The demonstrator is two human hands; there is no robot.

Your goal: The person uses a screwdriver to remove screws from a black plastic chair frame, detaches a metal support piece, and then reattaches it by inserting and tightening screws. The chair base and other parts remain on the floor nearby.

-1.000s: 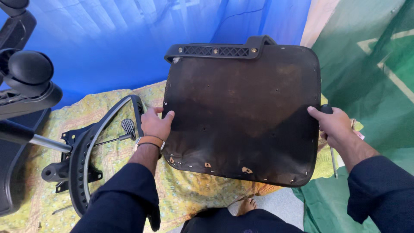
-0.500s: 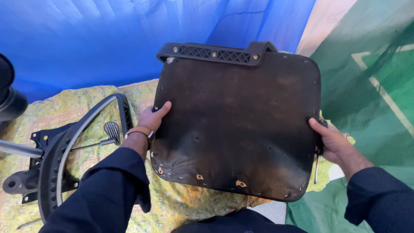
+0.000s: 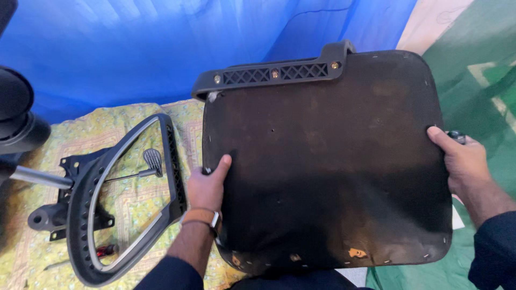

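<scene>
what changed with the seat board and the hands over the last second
The dark seat board has been drawn closer and fills more of the view, bracket strip on its far edge. The left hand slid slightly down its left edge; the right hand keeps its grip on the right edge. The view shifted, so the chair frame on the patterned cloth shows more fully.

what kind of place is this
Probably a makeshift floor workspace for chair assembly or repair: a dark seat panel, a black chair frame on a patterned cloth, and a blue tarp behind.
</scene>
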